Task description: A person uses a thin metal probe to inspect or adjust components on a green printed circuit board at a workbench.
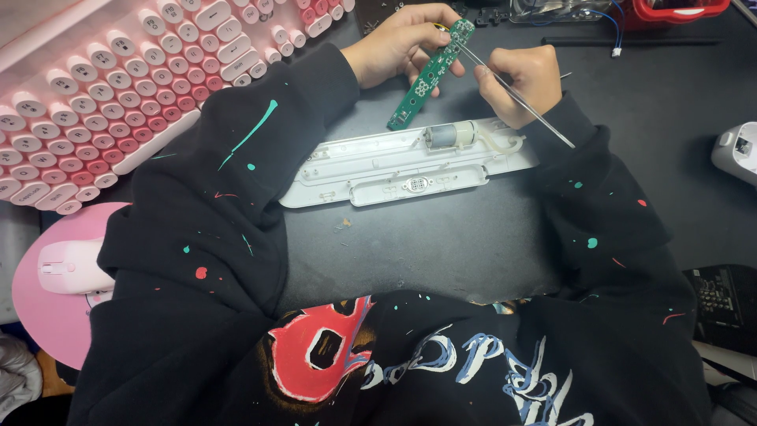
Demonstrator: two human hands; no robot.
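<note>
Head view: we see the left hand [402, 43] gripping a narrow green circuit board [430, 75] (tilted above the dark mat [473, 237]), while the right hand [524, 83] pinches thin metal tweezers [516, 95] touching the board's upper end; an opened white plastic casing [410, 162] lies just below.

Black hoodie, long sleeves down to both wrists. Left sleeve [229, 158] and right sleeve [607, 205] speckled with small teal and red paint-like flecks, plus one long teal streak on the left forearm. Chest print [378, 355]: red shape, white and blue outlined lettering. Both hands bare.
</note>
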